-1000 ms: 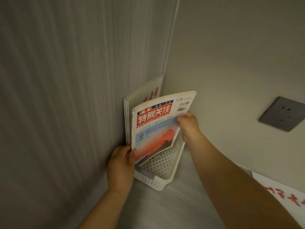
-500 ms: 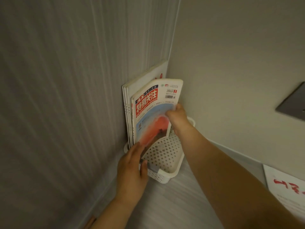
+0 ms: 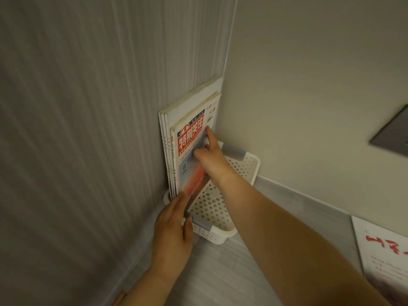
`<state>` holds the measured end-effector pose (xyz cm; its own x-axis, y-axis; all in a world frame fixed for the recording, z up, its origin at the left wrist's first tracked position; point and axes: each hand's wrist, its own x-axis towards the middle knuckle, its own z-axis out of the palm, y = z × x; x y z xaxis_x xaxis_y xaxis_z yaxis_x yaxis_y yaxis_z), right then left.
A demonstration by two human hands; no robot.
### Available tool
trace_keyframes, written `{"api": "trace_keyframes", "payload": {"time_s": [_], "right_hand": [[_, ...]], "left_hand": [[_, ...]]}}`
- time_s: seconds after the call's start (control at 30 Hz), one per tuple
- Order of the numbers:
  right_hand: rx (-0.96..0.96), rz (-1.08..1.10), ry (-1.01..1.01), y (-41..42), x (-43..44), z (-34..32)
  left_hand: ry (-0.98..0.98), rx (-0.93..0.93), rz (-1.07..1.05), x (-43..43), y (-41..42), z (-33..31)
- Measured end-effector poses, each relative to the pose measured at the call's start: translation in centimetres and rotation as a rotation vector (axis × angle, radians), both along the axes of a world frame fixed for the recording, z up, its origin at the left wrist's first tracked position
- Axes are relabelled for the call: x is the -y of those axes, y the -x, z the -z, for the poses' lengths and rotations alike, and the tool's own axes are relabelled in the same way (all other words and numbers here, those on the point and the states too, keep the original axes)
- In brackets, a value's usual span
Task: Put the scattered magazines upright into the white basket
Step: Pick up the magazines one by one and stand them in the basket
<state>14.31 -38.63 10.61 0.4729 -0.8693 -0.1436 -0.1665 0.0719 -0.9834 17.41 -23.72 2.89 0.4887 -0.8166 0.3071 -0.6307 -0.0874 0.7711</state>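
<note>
A white perforated basket [image 3: 220,219] with grey handles stands on the floor in the room's corner. Several magazines [image 3: 167,133] stand upright in it against the left wall. The front magazine [image 3: 189,138] has a red title block and a red-and-blue cover, and it stands upright against the others. My right hand [image 3: 209,155] presses flat against its cover with fingers extended. My left hand [image 3: 174,228] rests with straight fingers at the magazine's lower edge, by the basket's near rim.
Another magazine [image 3: 384,257] with red writing lies flat on the grey floor at the right edge. A grey wall socket plate [image 3: 390,135] sits on the right wall. The textured wall fills the left side.
The red-titled magazine went from tilted and held in both hands to upright against the stack in the basket. Both hands have let go of their grip and now press it flat.
</note>
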Motion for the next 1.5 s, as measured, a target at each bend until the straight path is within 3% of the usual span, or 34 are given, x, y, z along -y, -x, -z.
{"api": "trace_keyframes", "payload": {"time_s": [0.2, 0.4, 0.53, 0.63, 1.0, 1.17, 1.27, 1.5], "right_hand": [[-0.095, -0.087, 0.068, 1.8, -1.3, -1.0], [-0.146, 0.011, 0.185, 6.9, -4.3, -2.4], [-0.204, 0.162, 0.253, 15.8, -7.2, -2.2], [-0.304, 0.32, 0.268, 23.6, -9.4, -0.5], [-0.921, 0.843, 0.078, 49.6, -21.0, 6.1], [-1.275, 0.819, -0.056, 58.5, -26.1, 8.1], [-1.307, 0.77, -0.053, 61.2, -28.7, 9.6], [-1.293, 0.684, -0.008, 62.4, -30.0, 12.0]], "left_hand": [[-0.005, -0.01, 0.014, -0.5, 0.4, -0.9], [0.053, 0.028, 0.091, -2.2, 3.4, -2.2], [-0.02, -0.086, 0.221, -3.9, 8.8, -2.0], [-0.128, -0.046, 0.398, -5.6, 12.9, -0.8], [-0.443, 0.101, 0.764, -9.7, 28.7, 1.3], [-0.563, 0.064, 0.816, -10.3, 35.4, 1.5], [-0.588, 0.092, 0.837, -10.3, 38.9, 1.9], [-0.599, -0.076, 0.783, -9.7, 45.0, 2.2]]}}
